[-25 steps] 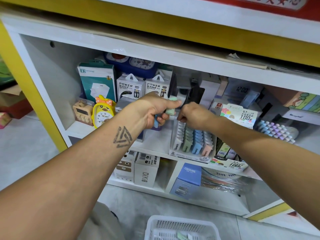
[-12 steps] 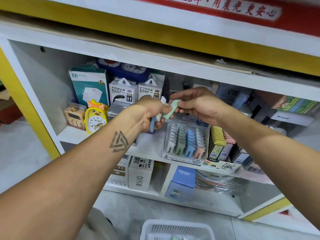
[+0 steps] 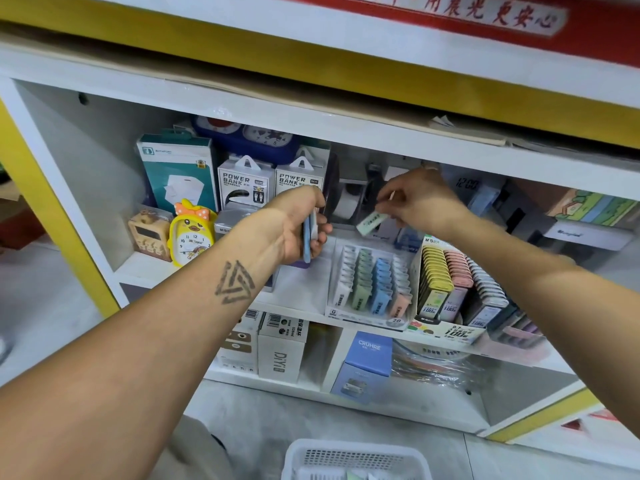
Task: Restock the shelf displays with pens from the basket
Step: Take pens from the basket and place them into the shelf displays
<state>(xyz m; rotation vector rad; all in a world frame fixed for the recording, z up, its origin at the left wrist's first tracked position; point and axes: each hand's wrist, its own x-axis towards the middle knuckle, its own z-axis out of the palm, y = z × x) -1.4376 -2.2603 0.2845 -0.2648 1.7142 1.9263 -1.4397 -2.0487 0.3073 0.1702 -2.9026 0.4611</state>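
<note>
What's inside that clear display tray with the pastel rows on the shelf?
The clear display tray holds four rows of small flat packs: white, green, blue and pink. Only the front packs show fully; those behind are mostly covered.

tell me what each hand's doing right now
Left hand: grips blue and white packs.
Right hand: fingers pinch a green pack.
</note>
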